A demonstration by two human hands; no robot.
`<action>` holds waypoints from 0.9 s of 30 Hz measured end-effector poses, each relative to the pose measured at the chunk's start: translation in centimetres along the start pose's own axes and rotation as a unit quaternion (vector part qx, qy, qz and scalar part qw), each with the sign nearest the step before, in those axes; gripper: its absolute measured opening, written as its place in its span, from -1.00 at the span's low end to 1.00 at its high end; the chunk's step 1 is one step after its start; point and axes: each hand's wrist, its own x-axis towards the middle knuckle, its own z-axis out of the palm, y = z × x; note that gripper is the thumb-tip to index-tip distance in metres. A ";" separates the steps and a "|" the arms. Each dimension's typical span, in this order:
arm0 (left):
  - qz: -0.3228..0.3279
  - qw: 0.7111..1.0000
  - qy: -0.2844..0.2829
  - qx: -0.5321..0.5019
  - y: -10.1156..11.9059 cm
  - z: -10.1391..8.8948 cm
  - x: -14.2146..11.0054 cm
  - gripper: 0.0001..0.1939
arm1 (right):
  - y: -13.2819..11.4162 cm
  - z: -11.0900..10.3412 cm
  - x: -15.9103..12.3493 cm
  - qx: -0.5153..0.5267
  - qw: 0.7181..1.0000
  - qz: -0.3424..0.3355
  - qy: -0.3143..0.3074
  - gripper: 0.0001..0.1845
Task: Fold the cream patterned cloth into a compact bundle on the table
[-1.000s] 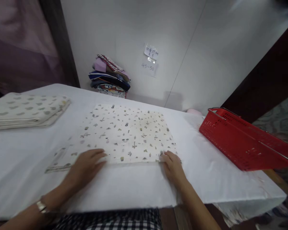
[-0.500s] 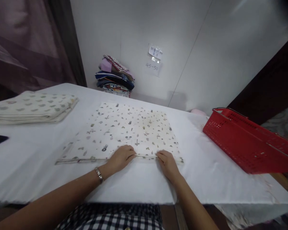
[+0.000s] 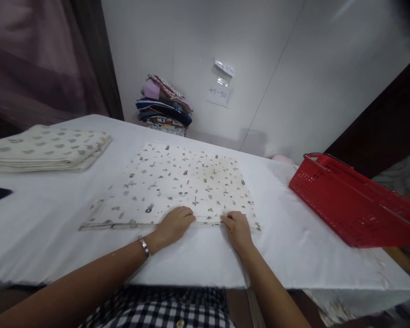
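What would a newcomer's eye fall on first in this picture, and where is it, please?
Probably the red basket, the strongest colour here, at the right end of the white table. Next would be the patterned cloth lying flat in the middle, with the left hand and right hand at its near edge. Behind it, by the pale wall, a colourful pile of fabrics also stands out.

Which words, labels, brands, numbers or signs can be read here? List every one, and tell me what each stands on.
"45-50": handwritten on the lower white rectangular paper sheet on the pale grey flat wall.
Upper narrow white paper label, just above it: marks too small and blurred to read.
Folded cream fabric cloth with small grey-brown motifs: no readable words.
No brand name is legible anywhere.
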 end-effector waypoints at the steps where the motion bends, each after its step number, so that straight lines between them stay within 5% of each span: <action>1: 0.008 1.000 -0.007 0.009 0.1 0.0 0.0 -0.72 | 0.0 0.0 0.0 -0.001 1.000 0.001 -0.002 -0.74; 10: -0.024 0.996 -0.073 0.043 0.7 -0.7 0.1 -0.72 | 0.2 -0.2 0.0 0.047 0.998 -0.038 -0.030 -0.65; 18: -0.028 0.997 -0.070 0.009 0.6 -0.7 0.0 -0.83 | 0.5 -0.7 0.0 0.011 0.994 -0.073 -0.079 -0.72; 27: -0.044 0.997 -0.051 -0.032 0.3 -0.6 0.0 -0.79 | 1.0 -0.9 0.0 0.040 0.994 -0.079 -0.059 -0.67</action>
